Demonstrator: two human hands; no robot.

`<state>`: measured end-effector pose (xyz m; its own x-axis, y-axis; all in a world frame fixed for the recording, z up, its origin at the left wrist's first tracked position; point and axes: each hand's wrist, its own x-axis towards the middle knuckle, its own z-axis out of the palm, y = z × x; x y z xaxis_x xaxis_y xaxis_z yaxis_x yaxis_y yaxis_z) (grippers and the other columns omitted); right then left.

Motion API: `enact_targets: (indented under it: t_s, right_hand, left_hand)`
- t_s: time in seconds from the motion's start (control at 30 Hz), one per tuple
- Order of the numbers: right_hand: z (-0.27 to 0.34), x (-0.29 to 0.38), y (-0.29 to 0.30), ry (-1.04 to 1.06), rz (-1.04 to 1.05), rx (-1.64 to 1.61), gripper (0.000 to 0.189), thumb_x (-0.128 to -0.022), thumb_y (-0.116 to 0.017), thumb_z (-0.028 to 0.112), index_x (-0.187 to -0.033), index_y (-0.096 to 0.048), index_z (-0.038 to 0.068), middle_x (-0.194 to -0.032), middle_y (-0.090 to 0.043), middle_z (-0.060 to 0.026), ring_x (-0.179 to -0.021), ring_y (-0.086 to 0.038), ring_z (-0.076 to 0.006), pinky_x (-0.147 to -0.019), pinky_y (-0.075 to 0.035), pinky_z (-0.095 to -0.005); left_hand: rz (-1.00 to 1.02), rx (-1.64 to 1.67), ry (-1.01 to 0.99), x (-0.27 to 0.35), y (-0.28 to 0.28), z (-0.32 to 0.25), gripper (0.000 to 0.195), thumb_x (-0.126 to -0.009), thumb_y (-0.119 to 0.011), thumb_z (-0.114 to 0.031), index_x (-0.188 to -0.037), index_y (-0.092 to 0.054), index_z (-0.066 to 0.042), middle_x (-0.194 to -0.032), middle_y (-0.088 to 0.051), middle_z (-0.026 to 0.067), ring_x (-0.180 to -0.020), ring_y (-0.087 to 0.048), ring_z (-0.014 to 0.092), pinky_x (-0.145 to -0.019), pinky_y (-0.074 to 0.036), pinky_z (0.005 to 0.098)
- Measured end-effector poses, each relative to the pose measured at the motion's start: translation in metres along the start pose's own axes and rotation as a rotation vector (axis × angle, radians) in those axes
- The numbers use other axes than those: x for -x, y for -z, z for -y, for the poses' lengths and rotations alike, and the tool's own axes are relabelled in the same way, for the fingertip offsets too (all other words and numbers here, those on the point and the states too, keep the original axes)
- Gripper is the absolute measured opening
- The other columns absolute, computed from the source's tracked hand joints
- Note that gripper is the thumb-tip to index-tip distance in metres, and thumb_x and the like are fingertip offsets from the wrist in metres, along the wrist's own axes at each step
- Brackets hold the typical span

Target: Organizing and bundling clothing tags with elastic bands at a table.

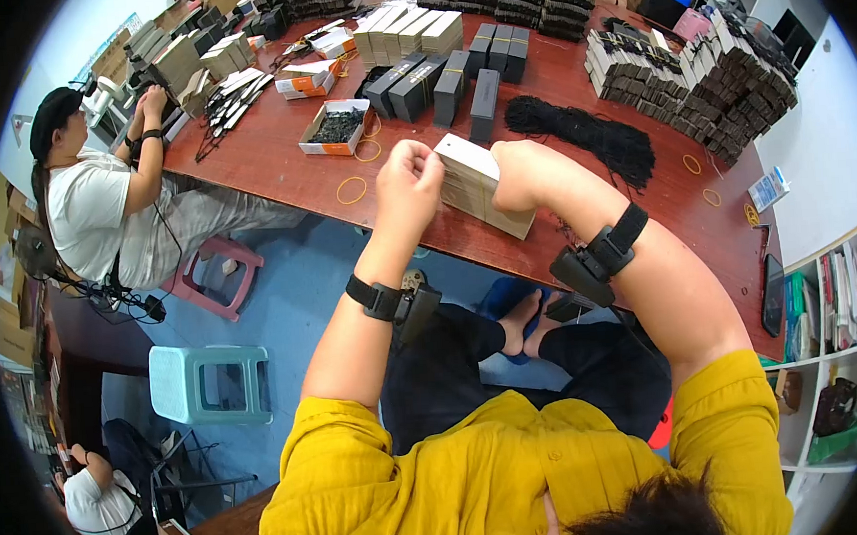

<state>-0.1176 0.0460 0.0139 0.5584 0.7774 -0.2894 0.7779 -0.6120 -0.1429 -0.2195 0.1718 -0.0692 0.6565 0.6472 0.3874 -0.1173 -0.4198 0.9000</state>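
Note:
A long stack of pale cards (484, 190) with a small hole near one end stands at the front edge of the red-brown table (290, 176). My left hand (410, 188) is curled at the stack's left end, fingertips pinched together; whether something thin is between them cannot be told. At the stack's right side is my right hand (517, 176), bent at the wrist, its fingers mostly hidden. Just beyond lie a bundle of black cords (582, 137) and several dark card stacks (485, 106), some with yellow bands. An open box of small black pieces (337, 127) sits left of them.
Yellow rubber bands (351, 190) lie on the table. Large piles of tagged cards (733, 80) rise at the right, near a phone (772, 294). A co-worker (93, 192) sits at the left. Pink (219, 276) and pale green stools (210, 384) stand on the floor.

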Motion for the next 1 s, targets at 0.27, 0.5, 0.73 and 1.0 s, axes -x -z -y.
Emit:
enact_targets:
  t_s: [0.27, 0.5, 0.73, 1.0]
  right_hand:
    - [0.008, 0.0, -0.003, 0.05, -0.072, -0.035, 0.038, -0.067, -0.061, 0.011, -0.102, -0.063, -0.003, -0.099, -0.065, -0.0243, -0.095, -0.064, -0.0335, -0.081, -0.052, -0.0379]
    - [-0.003, -0.004, -0.005, 0.019, -0.069, -0.057, 0.037, -0.065, -0.061, 0.01, -0.1, -0.064, -0.003, -0.098, -0.065, -0.024, -0.093, -0.065, -0.0334, -0.08, -0.053, -0.0381]
    - [-0.003, -0.001, -0.002, -0.01, -0.026, -0.04, 0.038, -0.068, -0.062, 0.014, -0.103, -0.06, -0.001, -0.099, -0.065, -0.0224, -0.095, -0.063, -0.0345, -0.083, -0.05, -0.0379]
    - [0.003, 0.005, -0.005, 0.019, -0.088, -0.069, 0.037, -0.066, -0.061, 0.011, -0.1, -0.066, -0.002, -0.098, -0.066, -0.0228, -0.093, -0.065, -0.033, -0.079, -0.053, -0.0381]
  left_hand:
    - [0.079, -0.194, 0.28, -0.027, 0.012, 0.084, 0.017, -0.087, -0.059, -0.018, -0.087, -0.055, -0.002, -0.076, -0.064, 0.0113, -0.072, -0.063, 0.024, -0.066, -0.049, 0.0359]
    - [-0.091, -0.627, -0.023, -0.017, 0.013, 0.051, 0.012, -0.085, -0.056, -0.012, -0.086, -0.054, 0.0, -0.086, -0.062, 0.0242, -0.087, -0.059, 0.041, -0.077, -0.047, 0.0469]
    - [0.118, -0.529, 0.087, -0.034, 0.026, 0.041, 0.018, -0.084, -0.062, -0.015, -0.094, -0.059, 0.0, -0.088, -0.064, 0.0197, -0.085, -0.062, 0.035, -0.076, -0.048, 0.0413]
    - [0.213, -0.43, 0.137, -0.063, 0.037, 0.064, 0.036, -0.084, -0.063, -0.018, -0.116, -0.06, -0.001, -0.106, -0.064, 0.018, -0.101, -0.062, 0.028, -0.089, -0.047, 0.0338]
